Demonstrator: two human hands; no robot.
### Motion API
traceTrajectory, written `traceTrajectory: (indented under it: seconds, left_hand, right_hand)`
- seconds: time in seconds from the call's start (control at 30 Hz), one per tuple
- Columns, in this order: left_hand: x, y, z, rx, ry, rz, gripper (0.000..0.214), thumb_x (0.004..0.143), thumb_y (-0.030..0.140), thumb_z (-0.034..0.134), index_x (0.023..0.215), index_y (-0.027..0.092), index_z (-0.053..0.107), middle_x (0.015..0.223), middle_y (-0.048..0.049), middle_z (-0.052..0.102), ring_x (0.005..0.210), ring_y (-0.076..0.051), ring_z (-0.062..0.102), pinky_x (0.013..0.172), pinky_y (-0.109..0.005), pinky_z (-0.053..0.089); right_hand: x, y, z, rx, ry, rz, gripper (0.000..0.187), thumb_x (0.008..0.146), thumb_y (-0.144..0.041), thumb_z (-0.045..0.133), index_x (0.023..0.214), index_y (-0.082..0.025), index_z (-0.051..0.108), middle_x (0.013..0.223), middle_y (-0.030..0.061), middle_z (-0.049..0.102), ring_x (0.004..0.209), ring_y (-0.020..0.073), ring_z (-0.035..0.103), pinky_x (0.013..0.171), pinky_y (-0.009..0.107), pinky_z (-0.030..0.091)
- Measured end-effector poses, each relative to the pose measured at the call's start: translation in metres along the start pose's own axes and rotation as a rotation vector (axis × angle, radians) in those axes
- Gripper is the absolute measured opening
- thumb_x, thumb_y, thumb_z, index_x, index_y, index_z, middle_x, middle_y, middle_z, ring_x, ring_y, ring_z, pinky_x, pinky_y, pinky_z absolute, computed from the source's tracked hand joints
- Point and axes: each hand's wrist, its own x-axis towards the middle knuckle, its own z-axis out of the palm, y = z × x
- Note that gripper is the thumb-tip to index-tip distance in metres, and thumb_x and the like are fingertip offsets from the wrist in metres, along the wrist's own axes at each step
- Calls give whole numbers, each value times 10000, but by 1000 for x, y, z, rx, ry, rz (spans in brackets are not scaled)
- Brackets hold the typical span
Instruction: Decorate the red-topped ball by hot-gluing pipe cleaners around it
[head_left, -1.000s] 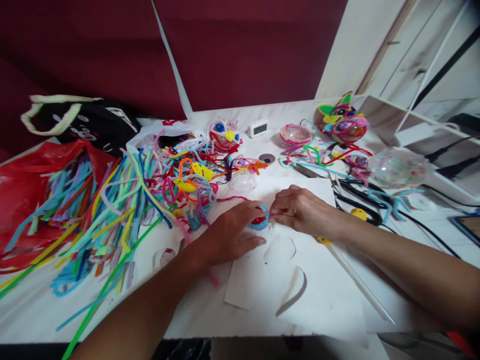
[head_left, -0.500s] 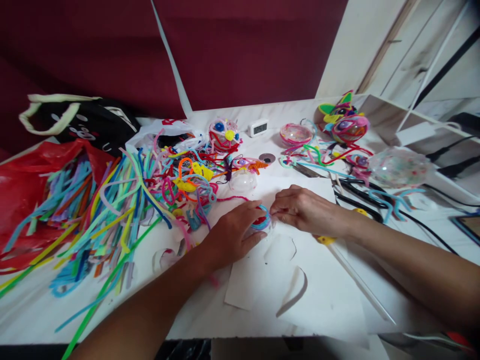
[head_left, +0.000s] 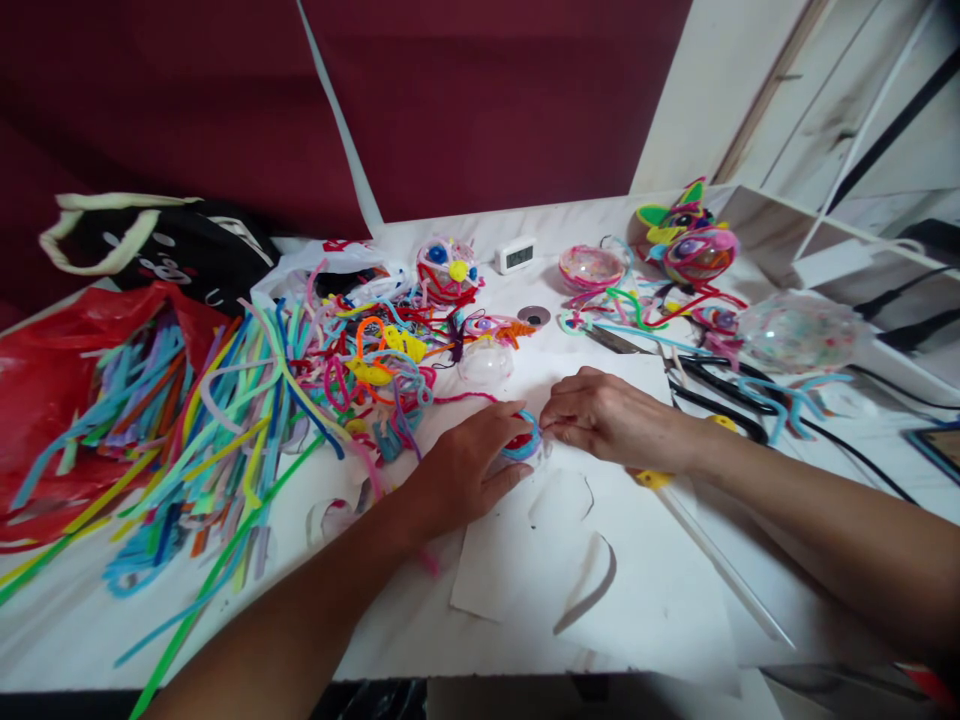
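A small rounded piece wrapped in blue and red pipe cleaner [head_left: 527, 437] rests over the white paper [head_left: 637, 570]. My left hand [head_left: 472, 462] is closed round its left side, thumb in front and fingers behind. At its right edge, my right hand [head_left: 592, 415] pinches with fingertips together; whatever lies between those fingertips is too small or hidden to make out. Behind my left hand a pink pipe cleaner [head_left: 469, 396] runs toward the tangled pile. A clear plastic dome [head_left: 486, 362] lies just beyond the hands.
Loose pipe cleaners [head_left: 225, 430] spread across the left, by a red plastic bag [head_left: 52, 420]. Scissors [head_left: 720, 385] lie beyond my right wrist. Decorated balls [head_left: 448, 268], a digital clock [head_left: 516, 256] and a clear patterned bowl [head_left: 799, 332] stand farther back. A white stick [head_left: 731, 570] lies right.
Both hands keep nearly the same position and grip at the wrapped piece. The view has shifted very slightly; nothing else has visibly moved.
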Motion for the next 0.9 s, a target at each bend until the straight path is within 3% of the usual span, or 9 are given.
traceTrajectory:
  seconds: [0.7,0.9]
  left_hand:
    - [2,-5,-5,-38,-85,12,335,877,268,550,1191,230,440,1375,-90,482,1253,-222,498,1029,-374,436]
    - [3,-2,-6,-54,-104,-42,462,875,283,554,1299,234,377,1372,-81,491,1271,-224,476,1049,-394,416]
  right_hand:
    - [1,0,6,86,40,104,105,850,-178,584,792,-172,671,751,27,664,705,143,597,705,289,404]
    - [1,1,8,123,62,159,81,836,-209,619,797,-176,681,739,19,681,665,129,587,624,256,403]
